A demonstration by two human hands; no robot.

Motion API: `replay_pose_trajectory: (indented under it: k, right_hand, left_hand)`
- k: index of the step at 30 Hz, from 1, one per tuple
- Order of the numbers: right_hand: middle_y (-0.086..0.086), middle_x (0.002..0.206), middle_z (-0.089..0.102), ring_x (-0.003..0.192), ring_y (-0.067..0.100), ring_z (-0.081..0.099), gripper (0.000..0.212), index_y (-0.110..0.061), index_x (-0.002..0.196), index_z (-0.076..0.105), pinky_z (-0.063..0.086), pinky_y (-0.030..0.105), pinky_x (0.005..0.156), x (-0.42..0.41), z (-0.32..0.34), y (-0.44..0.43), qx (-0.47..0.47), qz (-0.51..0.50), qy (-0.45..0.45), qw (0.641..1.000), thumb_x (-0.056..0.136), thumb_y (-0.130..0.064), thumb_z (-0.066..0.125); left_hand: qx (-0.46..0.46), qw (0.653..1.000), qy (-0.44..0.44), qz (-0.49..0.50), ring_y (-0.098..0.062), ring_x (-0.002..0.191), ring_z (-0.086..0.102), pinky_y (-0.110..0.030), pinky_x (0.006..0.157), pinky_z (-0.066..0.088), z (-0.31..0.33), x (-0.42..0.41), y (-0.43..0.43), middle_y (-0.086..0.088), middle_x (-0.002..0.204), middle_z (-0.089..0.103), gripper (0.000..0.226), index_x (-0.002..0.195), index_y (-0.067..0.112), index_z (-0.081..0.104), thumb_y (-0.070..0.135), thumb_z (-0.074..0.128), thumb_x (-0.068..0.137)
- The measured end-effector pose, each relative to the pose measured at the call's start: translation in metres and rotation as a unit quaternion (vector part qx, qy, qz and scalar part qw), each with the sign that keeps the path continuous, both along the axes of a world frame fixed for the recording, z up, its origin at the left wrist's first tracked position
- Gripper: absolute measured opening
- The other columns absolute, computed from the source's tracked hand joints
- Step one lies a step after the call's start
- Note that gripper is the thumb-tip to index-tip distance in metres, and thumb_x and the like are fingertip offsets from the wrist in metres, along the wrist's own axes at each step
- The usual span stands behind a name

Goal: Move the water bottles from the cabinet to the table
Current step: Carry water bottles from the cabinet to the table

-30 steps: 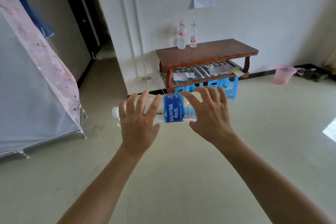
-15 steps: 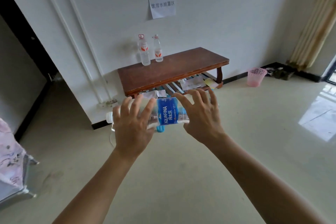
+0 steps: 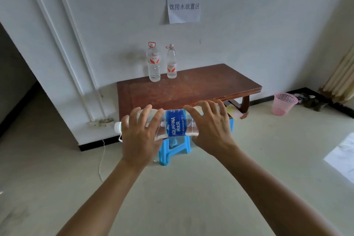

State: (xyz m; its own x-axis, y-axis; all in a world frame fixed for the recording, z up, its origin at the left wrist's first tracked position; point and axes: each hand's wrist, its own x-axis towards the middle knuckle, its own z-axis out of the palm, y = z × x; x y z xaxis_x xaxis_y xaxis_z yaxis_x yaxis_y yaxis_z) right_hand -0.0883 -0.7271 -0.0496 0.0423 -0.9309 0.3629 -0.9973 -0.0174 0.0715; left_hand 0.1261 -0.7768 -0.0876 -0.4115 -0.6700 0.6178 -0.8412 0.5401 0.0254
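The fingers [image 3: 143, 116] of the left hand [image 3: 140, 138] are spread and curled over the top of the water bottle [image 3: 175, 126], gripping the half nearer its cap. The fingers [image 3: 206, 106] of the right hand [image 3: 209, 132] are curled in the same way over the half nearer its base, so both hands hold the one bottle. The bottle lies horizontally in the air at the centre of the frame, above the floor and in front of the near edge of the table [image 3: 191, 87], not touching it. Its body is clear plastic. A white cap [image 3: 117, 127] projects to the left past the left hand. A blue label [image 3: 173, 123] with white lettering reading AQUAFINA wraps the middle and shows between the two hands. The table is low, brown and wooden, and stands against the white wall just above centre. At its back left corner stand two upright bottles [image 3: 153, 63], close together, clear with red-and-white labels; the left one carries a red ring at its cap. A blue stool [image 3: 173, 149] stands on the floor below the held bottle. A paper sign [image 3: 183, 6] hangs on the wall at upper centre. A pink basket [image 3: 284, 103] sits on the floor at the right, and a white cord [image 3: 101, 159] trails left of the stool.
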Motion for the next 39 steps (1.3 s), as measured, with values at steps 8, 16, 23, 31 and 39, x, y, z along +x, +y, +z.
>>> replay_pose_trajectory:
  k: [8, 16, 23, 31, 39]
  right_hand:
    - [0.012, 0.130, 0.061, 0.123, 0.037, 0.057, 0.094, -0.026, 0.136, 0.059, 0.037, 0.066, 0.110, -0.074, -0.008, -0.153, -0.037, -0.047, -0.061, 0.996, 0.053, -0.045, 0.098]
    - [0.006, 0.138, 0.055, 0.131, 0.031, 0.049, 0.095, -0.034, 0.143, 0.049, 0.032, 0.058, 0.114, -0.185, -0.045, -0.302, -0.013, -0.046, -0.065, 0.997, 0.061, -0.055, 0.091]
    - [0.006, 0.137, 0.054, 0.128, 0.030, 0.050, 0.088, -0.033, 0.142, 0.048, 0.035, 0.054, 0.112, -0.265, -0.041, -0.438, -0.022, -0.013, -0.104, 0.994, 0.066, -0.050, 0.088]
    - [0.006, 0.126, 0.059, 0.117, 0.030, 0.059, 0.085, -0.029, 0.131, 0.058, 0.045, 0.053, 0.102, -0.286, -0.057, -0.556, 0.000, 0.039, -0.123, 0.992, 0.058, -0.059, 0.090]
    - [-0.005, 0.139, 0.059, 0.129, 0.023, 0.055, 0.079, -0.031, 0.139, 0.050, 0.037, 0.051, 0.113, -0.256, -0.092, -0.675, 0.064, 0.061, -0.118, 0.989, 0.073, -0.069, 0.073]
  left_hand:
    - [0.017, 0.998, -0.028, -0.054, -0.037, 0.124, 0.052, -0.057, 0.096, 0.046, 0.009, -0.078, -0.180, -0.014, 0.138, 0.056, 0.088, 0.138, 0.021, 0.050, 0.041, 0.092, 0.063]
    - [0.041, 0.996, -0.050, -0.061, -0.038, 0.126, 0.055, -0.061, 0.099, 0.045, -0.017, -0.187, -0.323, -0.014, 0.138, 0.057, 0.090, 0.138, 0.022, 0.048, 0.034, 0.095, 0.061]
    - [-0.015, 0.997, -0.065, -0.035, -0.039, 0.129, 0.051, -0.060, 0.106, 0.040, 0.004, -0.260, -0.442, -0.015, 0.140, 0.055, 0.094, 0.138, 0.019, 0.047, 0.025, 0.097, 0.058]
    - [-0.007, 0.996, -0.083, 0.016, -0.037, 0.132, 0.049, -0.060, 0.106, 0.037, -0.018, -0.271, -0.537, -0.014, 0.142, 0.053, 0.090, 0.137, 0.019, 0.049, 0.030, 0.094, 0.061]
    - [0.061, 0.996, -0.065, 0.026, -0.037, 0.132, 0.051, -0.065, 0.106, 0.037, -0.058, -0.240, -0.651, -0.013, 0.143, 0.054, 0.094, 0.138, 0.021, 0.046, 0.025, 0.096, 0.059]
